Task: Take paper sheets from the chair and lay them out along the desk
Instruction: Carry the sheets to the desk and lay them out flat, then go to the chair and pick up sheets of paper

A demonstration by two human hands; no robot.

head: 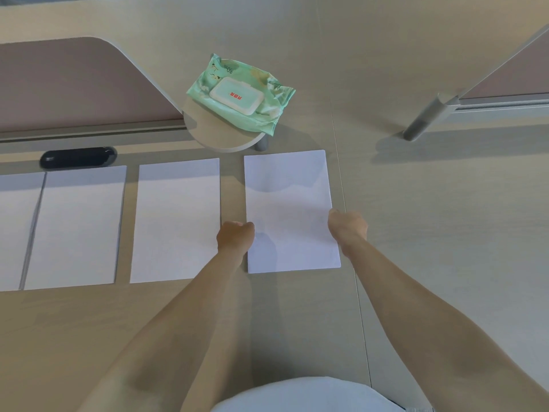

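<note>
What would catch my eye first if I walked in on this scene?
First the two bare arms reaching forward: the left hand and the right hand each grip a side edge of the rightmost sheet on the desk. To its left, more white sheets lie side by side in a row. Behind them, a mint-green pack of wipes sits on a small round shelf.

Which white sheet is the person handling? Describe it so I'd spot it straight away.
Look along the pale desk at the row of white sheets. Just in front of the round shelf carrying the green wipes pack lies the rightmost sheet. Alone among its neighbours, it sits slightly further back, with the left hand and right hand gripping its side edges.
</note>
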